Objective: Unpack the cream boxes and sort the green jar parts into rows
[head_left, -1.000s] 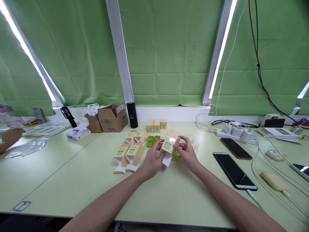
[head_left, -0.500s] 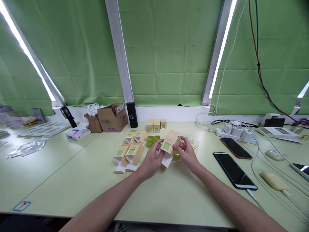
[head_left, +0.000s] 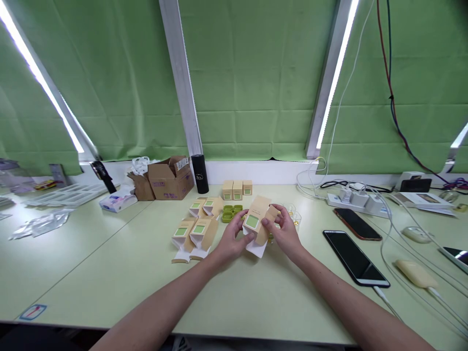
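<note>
fingers of left hand and right hand grip a tan carton above the table.

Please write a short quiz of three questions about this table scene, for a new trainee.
1. True or false: both hands hold the tan carton with the green label.
2. How many closed small boxes stand in a row behind the green trays? A) two B) three C) five
3. On which side of the right hand does the black phone lie?

Key: 1. True; the left hand grips it too. 2. B. 3. To its right, screen up, on the table.
</note>
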`<state>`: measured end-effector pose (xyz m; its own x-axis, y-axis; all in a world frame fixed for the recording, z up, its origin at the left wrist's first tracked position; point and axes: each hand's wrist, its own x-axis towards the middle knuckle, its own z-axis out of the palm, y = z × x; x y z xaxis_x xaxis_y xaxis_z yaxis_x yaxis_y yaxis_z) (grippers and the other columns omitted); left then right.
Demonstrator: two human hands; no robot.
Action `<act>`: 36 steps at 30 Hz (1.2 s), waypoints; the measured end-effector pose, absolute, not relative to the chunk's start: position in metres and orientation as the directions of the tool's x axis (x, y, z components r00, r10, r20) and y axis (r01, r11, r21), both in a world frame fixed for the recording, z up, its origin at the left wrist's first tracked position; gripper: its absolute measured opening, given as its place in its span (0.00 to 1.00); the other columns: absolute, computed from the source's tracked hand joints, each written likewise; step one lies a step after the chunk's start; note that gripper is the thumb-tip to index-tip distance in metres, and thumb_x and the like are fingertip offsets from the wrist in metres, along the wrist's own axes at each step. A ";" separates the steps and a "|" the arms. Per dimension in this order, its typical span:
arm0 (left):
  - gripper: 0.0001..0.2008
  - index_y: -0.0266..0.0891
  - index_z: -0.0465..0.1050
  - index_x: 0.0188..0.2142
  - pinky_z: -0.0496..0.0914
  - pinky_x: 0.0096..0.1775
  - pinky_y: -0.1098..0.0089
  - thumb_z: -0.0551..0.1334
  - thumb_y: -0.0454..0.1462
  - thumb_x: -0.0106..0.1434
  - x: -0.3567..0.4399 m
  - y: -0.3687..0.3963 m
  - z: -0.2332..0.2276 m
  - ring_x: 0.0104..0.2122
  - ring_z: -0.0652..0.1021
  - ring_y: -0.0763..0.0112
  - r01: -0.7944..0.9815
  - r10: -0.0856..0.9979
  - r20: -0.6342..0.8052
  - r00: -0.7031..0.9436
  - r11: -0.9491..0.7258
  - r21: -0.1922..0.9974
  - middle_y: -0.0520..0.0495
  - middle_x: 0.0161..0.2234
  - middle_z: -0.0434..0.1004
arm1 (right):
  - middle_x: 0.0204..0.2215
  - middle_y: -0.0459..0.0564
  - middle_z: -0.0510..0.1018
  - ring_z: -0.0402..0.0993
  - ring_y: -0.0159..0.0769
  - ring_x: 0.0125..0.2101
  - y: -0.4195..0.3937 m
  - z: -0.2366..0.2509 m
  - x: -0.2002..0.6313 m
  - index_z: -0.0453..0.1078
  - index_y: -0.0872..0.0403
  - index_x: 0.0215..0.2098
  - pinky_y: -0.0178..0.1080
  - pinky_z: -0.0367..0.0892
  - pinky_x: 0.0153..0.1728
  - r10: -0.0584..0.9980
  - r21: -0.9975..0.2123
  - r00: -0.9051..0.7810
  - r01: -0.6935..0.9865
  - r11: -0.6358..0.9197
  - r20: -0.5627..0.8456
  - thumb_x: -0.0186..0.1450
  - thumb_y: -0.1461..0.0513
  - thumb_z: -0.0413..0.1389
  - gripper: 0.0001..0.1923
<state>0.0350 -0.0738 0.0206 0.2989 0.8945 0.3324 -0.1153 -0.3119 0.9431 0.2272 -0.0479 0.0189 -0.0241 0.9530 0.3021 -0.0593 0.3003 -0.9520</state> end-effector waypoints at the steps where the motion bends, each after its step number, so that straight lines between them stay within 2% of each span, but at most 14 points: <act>1: 0.39 0.43 0.58 0.67 0.73 0.51 0.60 0.71 0.47 0.62 0.035 -0.073 0.021 0.57 0.77 0.49 -0.156 0.895 0.324 0.306 -0.289 0.945 0.35 0.57 0.77 | 0.46 0.56 0.83 0.81 0.49 0.47 -0.048 0.019 0.227 0.62 0.48 0.56 0.46 0.79 0.41 0.953 -0.952 -0.014 -0.055 0.302 0.303 0.57 0.42 0.67 0.37; 6: 0.37 0.40 0.62 0.61 0.73 0.44 0.64 0.73 0.49 0.59 0.037 -0.068 0.025 0.42 0.83 0.58 -0.210 0.925 0.264 0.275 -0.210 0.955 0.40 0.44 0.84 | 0.43 0.54 0.83 0.82 0.48 0.45 -0.048 0.020 0.226 0.61 0.47 0.57 0.46 0.80 0.40 0.960 -0.958 -0.003 -0.062 0.279 0.280 0.56 0.45 0.69 0.37; 10: 0.37 0.39 0.64 0.59 0.72 0.42 0.66 0.76 0.48 0.56 0.035 -0.066 0.027 0.36 0.83 0.61 -0.219 0.943 0.199 0.268 -0.141 0.965 0.43 0.38 0.85 | 0.42 0.51 0.83 0.82 0.47 0.43 -0.048 0.020 0.225 0.62 0.46 0.56 0.47 0.80 0.40 0.964 -0.962 -0.004 -0.067 0.266 0.267 0.55 0.50 0.70 0.36; 20: 0.35 0.40 0.68 0.58 0.72 0.42 0.66 0.77 0.46 0.55 0.033 -0.066 0.025 0.37 0.83 0.63 -0.311 0.934 0.155 0.322 -0.050 0.949 0.43 0.40 0.85 | 0.35 0.48 0.83 0.81 0.45 0.36 -0.052 0.030 0.222 0.65 0.48 0.52 0.44 0.79 0.35 0.973 -0.963 0.005 -0.143 0.230 0.232 0.50 0.54 0.72 0.35; 24: 0.35 0.39 0.69 0.56 0.72 0.43 0.65 0.77 0.47 0.54 0.033 -0.064 0.026 0.37 0.83 0.62 -0.283 0.937 0.144 0.318 -0.051 0.958 0.43 0.38 0.85 | 0.38 0.49 0.83 0.81 0.45 0.38 -0.051 0.027 0.223 0.65 0.48 0.52 0.44 0.79 0.37 0.967 -0.956 0.000 -0.147 0.253 0.256 0.51 0.54 0.71 0.34; 27: 0.32 0.38 0.71 0.52 0.72 0.43 0.64 0.76 0.49 0.55 0.032 -0.064 0.026 0.37 0.83 0.61 -0.232 0.942 0.135 0.307 -0.064 0.971 0.44 0.37 0.84 | 0.39 0.49 0.83 0.81 0.46 0.40 -0.050 0.024 0.224 0.65 0.47 0.53 0.45 0.79 0.37 0.964 -0.955 0.001 -0.141 0.262 0.264 0.52 0.54 0.71 0.34; 31: 0.26 0.36 0.74 0.44 0.70 0.36 0.69 0.75 0.51 0.55 0.032 -0.063 0.026 0.33 0.81 0.65 -0.161 0.953 0.138 0.269 -0.096 0.982 0.44 0.35 0.82 | 0.40 0.50 0.83 0.81 0.46 0.40 -0.051 0.025 0.225 0.65 0.47 0.54 0.45 0.79 0.38 0.959 -0.952 0.014 -0.115 0.283 0.284 0.52 0.53 0.71 0.35; 36: 0.22 0.37 0.71 0.32 0.67 0.32 0.71 0.75 0.51 0.55 0.031 -0.064 0.033 0.28 0.75 0.71 -0.109 0.963 0.206 0.172 -0.189 0.976 0.50 0.28 0.76 | 0.45 0.52 0.82 0.80 0.48 0.45 -0.054 0.025 0.227 0.65 0.46 0.54 0.46 0.78 0.41 0.945 -0.938 -0.020 -0.128 0.321 0.326 0.57 0.47 0.68 0.32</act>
